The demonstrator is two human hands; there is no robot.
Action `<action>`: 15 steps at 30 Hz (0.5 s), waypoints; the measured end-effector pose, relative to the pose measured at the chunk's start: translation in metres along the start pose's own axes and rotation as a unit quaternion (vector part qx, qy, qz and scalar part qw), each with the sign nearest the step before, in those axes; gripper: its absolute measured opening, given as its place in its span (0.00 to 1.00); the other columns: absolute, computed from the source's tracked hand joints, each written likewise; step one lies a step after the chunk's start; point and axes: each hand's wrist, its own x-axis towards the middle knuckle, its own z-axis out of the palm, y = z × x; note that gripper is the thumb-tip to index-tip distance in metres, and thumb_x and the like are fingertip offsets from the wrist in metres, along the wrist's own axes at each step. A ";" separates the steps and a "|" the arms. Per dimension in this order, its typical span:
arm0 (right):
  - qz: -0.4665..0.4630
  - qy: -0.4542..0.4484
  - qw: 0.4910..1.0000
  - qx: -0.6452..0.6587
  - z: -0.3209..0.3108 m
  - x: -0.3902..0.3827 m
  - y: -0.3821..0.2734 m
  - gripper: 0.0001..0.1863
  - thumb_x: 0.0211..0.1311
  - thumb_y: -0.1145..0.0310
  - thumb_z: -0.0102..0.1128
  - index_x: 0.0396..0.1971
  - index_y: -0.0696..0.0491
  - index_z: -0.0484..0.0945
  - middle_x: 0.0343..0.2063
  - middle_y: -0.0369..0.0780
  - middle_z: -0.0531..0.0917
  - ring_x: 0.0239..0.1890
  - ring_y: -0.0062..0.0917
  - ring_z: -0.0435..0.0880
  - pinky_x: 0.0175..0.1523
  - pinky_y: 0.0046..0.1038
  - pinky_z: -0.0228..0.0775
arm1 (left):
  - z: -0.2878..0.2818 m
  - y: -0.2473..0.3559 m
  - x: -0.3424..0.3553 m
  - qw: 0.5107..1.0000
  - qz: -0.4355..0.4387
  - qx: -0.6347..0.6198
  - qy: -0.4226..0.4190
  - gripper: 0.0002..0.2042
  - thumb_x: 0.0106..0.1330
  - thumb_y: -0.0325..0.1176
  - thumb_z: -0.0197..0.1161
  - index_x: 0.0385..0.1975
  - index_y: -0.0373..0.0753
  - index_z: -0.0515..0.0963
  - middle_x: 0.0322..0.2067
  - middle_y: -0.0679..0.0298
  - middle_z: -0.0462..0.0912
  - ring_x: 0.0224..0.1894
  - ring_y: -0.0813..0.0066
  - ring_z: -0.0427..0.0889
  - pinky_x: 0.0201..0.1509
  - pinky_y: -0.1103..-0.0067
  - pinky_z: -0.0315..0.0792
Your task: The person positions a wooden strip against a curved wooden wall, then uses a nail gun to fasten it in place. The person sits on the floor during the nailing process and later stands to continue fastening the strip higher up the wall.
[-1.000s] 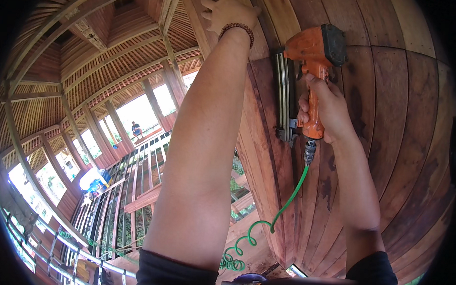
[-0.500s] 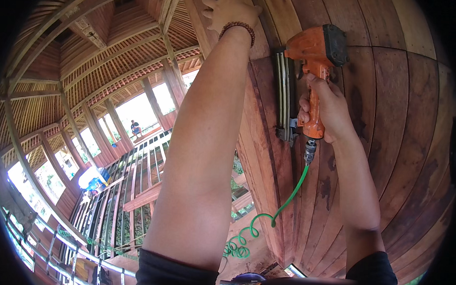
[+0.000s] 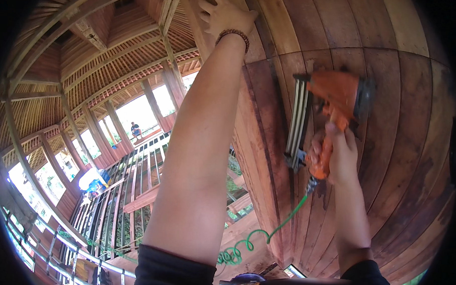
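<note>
My right hand is wrapped around the grip of an orange and black nail gun. The gun is slightly blurred, its metal magazine on the left side, in front of dark wooden planks. A green coiled air hose runs from the bottom of the grip down to the lower middle. My left arm stretches up to the top of the view. There my left hand, with a beaded bracelet at its wrist, rests with fingers spread on the long timber along the planks' edge.
Open floor joists with gaps between them spread below on the left. A loose beam lies across them. A metal railing or ladder stands at lower left. Far off, a person crouches by the wall openings.
My right hand has brought the nail gun down and to the right, tilting it, and the hose has shifted with it. My left hand stays on the timber, nearly unmoved.
</note>
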 end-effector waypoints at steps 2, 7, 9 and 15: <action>0.004 -0.001 1.000 -0.022 -0.015 -0.021 0.008 0.20 0.73 0.56 0.55 0.55 0.53 0.68 0.17 0.39 0.73 0.14 0.25 0.72 0.21 0.27 0.67 | 0.002 -0.003 -0.005 0.998 0.048 0.029 0.033 0.58 0.47 0.43 0.81 0.78 0.51 0.48 0.74 0.42 0.48 0.74 0.38 0.56 0.76 0.58 0.61; 0.032 -0.018 0.999 -0.012 -0.042 -0.059 0.030 0.11 0.74 0.65 0.55 0.40 0.59 0.74 0.18 0.37 0.74 0.15 0.21 0.74 0.21 0.24 0.67 | 0.003 -0.008 -0.015 0.985 0.120 0.120 0.012 0.51 0.48 0.43 0.79 0.75 0.48 0.58 0.75 0.42 0.46 0.74 0.37 0.55 0.76 0.59 0.60; 0.063 -0.017 0.998 -0.025 -0.050 -0.065 0.037 0.13 0.74 0.65 0.55 0.32 0.58 0.73 0.18 0.37 0.75 0.16 0.20 0.75 0.21 0.24 0.68 | 0.003 -0.009 -0.015 0.985 0.125 0.115 0.009 0.50 0.49 0.43 0.79 0.74 0.48 0.59 0.75 0.42 0.46 0.74 0.37 0.56 0.76 0.60 0.60; 0.096 -0.046 0.993 -0.050 -0.060 -0.066 0.049 0.17 0.75 0.64 0.55 0.24 0.56 0.73 0.17 0.36 0.75 0.17 0.19 0.76 0.23 0.24 0.68 | 0.007 -0.011 -0.014 0.987 0.106 0.122 -0.007 0.50 0.52 0.39 0.78 0.75 0.44 0.55 0.75 0.46 0.44 0.74 0.39 0.56 0.70 0.60 0.71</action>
